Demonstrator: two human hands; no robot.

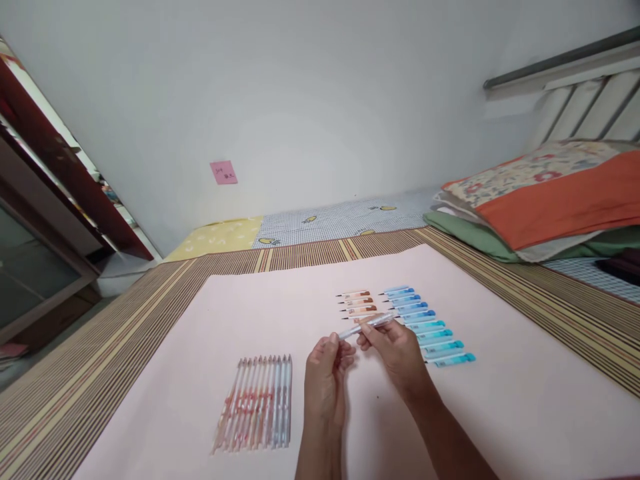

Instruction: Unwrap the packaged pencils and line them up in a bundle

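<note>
Both my hands hold one slim, clear-and-white pen (354, 331) above the pale sheet. My left hand (325, 367) pinches its left end between thumb and fingers. My right hand (395, 347) is closed around the other end, which points up to the right. Just beyond lie several brown-and-white pens (359, 301) in a short column, the nearest partly hidden by the held pen. A column of blue-to-turquoise pens (430, 327) runs past my right hand, tips to the left. Left of my left hand, several clear pens (257, 400) lie side by side in a row.
The pale pink sheet (185, 373) lies on a striped mat (115, 327). At the right is a stack of bedding with an orange and floral pillow (550, 193). A pink note (223, 173) is stuck on the white wall (325, 100). A metal rail (560, 59) runs at upper right.
</note>
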